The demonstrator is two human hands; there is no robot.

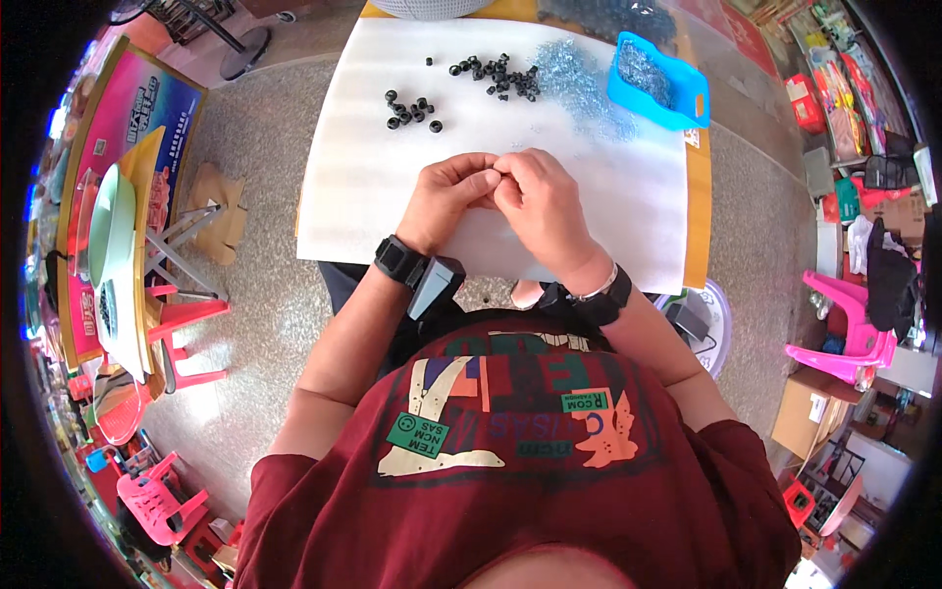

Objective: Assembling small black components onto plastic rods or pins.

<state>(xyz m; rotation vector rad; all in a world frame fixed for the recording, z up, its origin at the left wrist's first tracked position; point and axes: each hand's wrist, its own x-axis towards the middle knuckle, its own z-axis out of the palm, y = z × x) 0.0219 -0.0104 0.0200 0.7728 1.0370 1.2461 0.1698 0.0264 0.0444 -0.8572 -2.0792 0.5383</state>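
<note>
Both hands meet above the middle of the white-topped table [353, 216], fingertips pressed together. My left hand [449, 199] is closed in a pinch, thumb against forefinger. Against it, my right hand [542, 204] is closed too, with its fingers curled. Whatever they hold is too small or hidden to make out. Beyond the hands lie a few round black beads [412, 111] at the left and a cluster of smaller black pieces [500, 77] at the centre. Farther right spreads a pile of clear bluish small pieces [579, 88].
A blue plastic basket [692, 90] with more clear pieces stands at the table's far right. A pale woven container [432, 8] sits at the far edge. Pink stools [849, 319] and a folding stand [182, 250] stand on the floor at either side.
</note>
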